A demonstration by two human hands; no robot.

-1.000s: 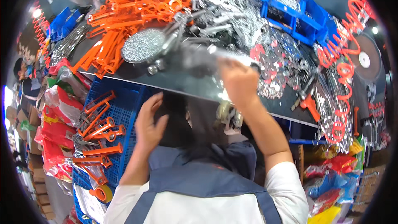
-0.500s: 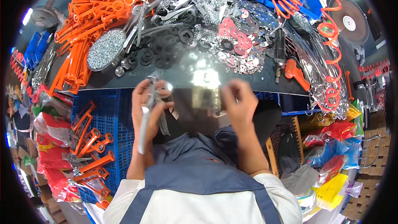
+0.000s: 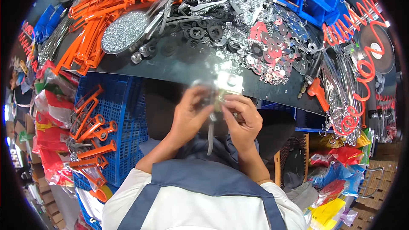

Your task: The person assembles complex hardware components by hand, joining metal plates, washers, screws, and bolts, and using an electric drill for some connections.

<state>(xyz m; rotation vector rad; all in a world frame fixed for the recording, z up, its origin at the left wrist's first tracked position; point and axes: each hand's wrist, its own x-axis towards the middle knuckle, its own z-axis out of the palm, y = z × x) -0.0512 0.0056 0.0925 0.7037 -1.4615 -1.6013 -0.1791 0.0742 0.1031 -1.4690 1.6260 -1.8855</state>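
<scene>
My left hand point(image 3: 191, 113) is closed on a silver metal lever point(image 3: 210, 137), whose curved arm hangs down between my hands; the fingertips are blurred. Close beside it, my right hand point(image 3: 243, 119) has its thumb and fingers pinched together just below a bright metal fixture point(image 3: 230, 82) at the bench edge. Whatever those fingers hold is too small and glaring to name. Both hands nearly meet in front of the fixture.
Orange handles point(image 3: 87, 38), a dish of small metal bits point(image 3: 123, 32), black rings point(image 3: 197, 33) and red washers point(image 3: 272, 53) cover the bench point(image 3: 170, 66). An orange-handled air tool point(image 3: 317, 93) lies right. A blue crate point(image 3: 123, 132) stands left below the edge.
My left hand has moved right with the lever, up to the fixture. My right hand has come slightly down and closer to it. The view has shifted a little.
</scene>
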